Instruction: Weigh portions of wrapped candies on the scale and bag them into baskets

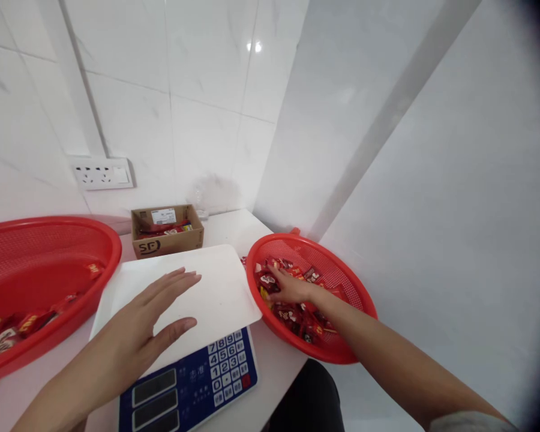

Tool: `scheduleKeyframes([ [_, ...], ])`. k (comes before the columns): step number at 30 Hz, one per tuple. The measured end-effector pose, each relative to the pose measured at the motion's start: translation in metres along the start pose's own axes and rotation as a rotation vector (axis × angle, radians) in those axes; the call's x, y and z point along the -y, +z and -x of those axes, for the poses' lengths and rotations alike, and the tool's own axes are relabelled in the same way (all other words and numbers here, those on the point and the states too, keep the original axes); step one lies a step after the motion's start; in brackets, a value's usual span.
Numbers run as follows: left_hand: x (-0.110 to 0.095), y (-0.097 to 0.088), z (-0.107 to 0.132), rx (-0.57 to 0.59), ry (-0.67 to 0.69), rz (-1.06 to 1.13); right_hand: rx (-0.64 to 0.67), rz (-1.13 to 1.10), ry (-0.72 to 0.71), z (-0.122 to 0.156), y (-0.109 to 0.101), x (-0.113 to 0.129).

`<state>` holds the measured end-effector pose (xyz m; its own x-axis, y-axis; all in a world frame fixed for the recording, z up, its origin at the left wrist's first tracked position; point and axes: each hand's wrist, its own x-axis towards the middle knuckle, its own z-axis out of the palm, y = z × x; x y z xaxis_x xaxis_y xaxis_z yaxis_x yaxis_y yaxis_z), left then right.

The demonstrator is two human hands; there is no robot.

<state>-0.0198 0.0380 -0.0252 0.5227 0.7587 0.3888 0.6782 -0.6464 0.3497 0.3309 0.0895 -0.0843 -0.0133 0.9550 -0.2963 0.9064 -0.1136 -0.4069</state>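
Over the white pan (220,282) of a digital scale (193,384), my left hand (157,318) is held with its fingers stretched out and thumb apart, holding nothing. Whether it touches the pan I cannot tell. My right hand (290,287) reaches into the right red basket (364,294), its fingers spread on small wrapped packets (288,315). The packets are mostly red and dark red, with a yellow one near the fingertips. No packet is visibly gripped.
A larger red basket (112,246) with similar packets stands at the left. Behind the scale sits an open cardboard box (168,240) holding red packets. A wall socket (101,174) is above it. The white table (234,231) meets tiled walls, and my dark-clothed leg (310,402) shows below.
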Motion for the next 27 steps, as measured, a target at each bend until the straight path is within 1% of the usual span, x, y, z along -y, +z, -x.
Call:
scheduleKeyframes([
  [2,0.001,0.003,0.001,0.023,-0.006,0.015,0.066,0.076,0.026,0.002,0.012,0.006],
  [4,0.002,0.007,0.001,0.040,0.005,0.027,0.058,0.137,0.013,0.005,0.019,0.009],
  [6,0.004,0.010,0.002,0.056,0.012,0.040,0.031,0.185,-0.023,0.008,0.018,0.009],
  [8,0.005,0.010,0.002,0.071,0.007,0.052,0.022,0.214,-0.055,0.009,0.010,0.006],
  [11,0.005,0.007,0.001,0.086,-0.017,0.060,0.020,0.218,-0.068,0.007,-0.007,0.000],
  [14,0.005,0.004,-0.001,0.087,-0.040,0.066,-0.036,0.193,-0.059,0.001,-0.022,-0.005],
  [16,0.005,0.004,-0.001,0.084,-0.039,0.071,-0.079,0.174,-0.061,-0.004,-0.028,-0.006],
  [18,0.005,0.004,-0.002,0.075,-0.029,0.072,-0.101,0.155,-0.080,-0.009,-0.029,-0.005],
  [20,0.004,0.005,-0.002,0.069,-0.015,0.068,-0.098,0.135,-0.118,-0.015,-0.024,-0.003],
  [23,0.003,0.006,-0.001,0.067,-0.007,0.051,-0.054,0.101,-0.174,-0.023,-0.009,0.002],
  [25,0.003,0.005,0.000,0.064,-0.006,0.038,-0.047,0.082,-0.176,-0.027,0.002,0.005],
  [27,0.003,0.004,0.001,0.061,-0.006,0.027,-0.077,0.054,-0.155,-0.029,0.007,0.007],
])
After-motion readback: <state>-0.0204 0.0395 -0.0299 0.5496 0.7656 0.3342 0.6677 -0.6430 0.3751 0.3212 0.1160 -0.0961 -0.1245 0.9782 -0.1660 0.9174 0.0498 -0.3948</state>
